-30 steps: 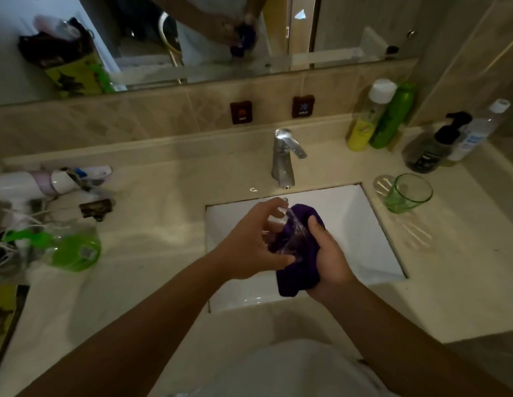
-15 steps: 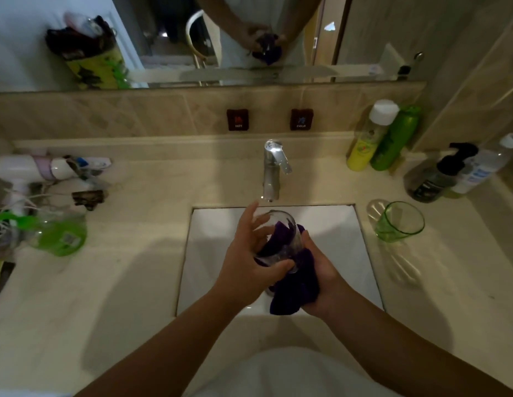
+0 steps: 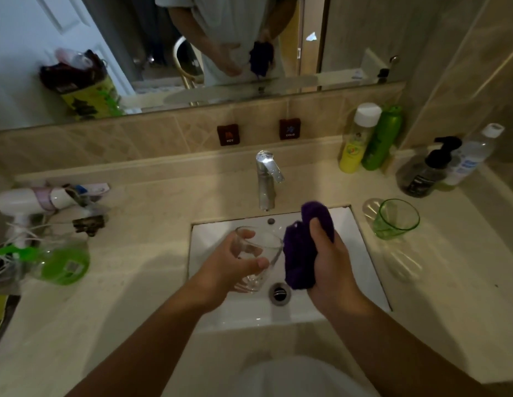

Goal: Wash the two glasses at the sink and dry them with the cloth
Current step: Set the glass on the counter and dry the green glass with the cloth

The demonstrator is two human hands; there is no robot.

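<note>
Left hand point(image 3: 235, 260), grip clamped around the clear glass point(image 3: 256, 257), tilted over the sink point(image 3: 367, 253); right hand point(image 3: 325, 253) bunches the purple cloth point(image 3: 299, 253) at its 3 o'clock. Glass probably rigid, fragile, slippery: hold mid-wall. Green glass point(image 3: 397, 219) stands on the tabletop point(image 3: 141, 282).

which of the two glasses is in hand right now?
The clear glass, held tilted over the sink by the left hand. The green glass stands untouched on the counter.

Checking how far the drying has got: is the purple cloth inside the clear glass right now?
No, the purple cloth is bunched in the right hand, beside the clear glass held by the left hand.
</note>
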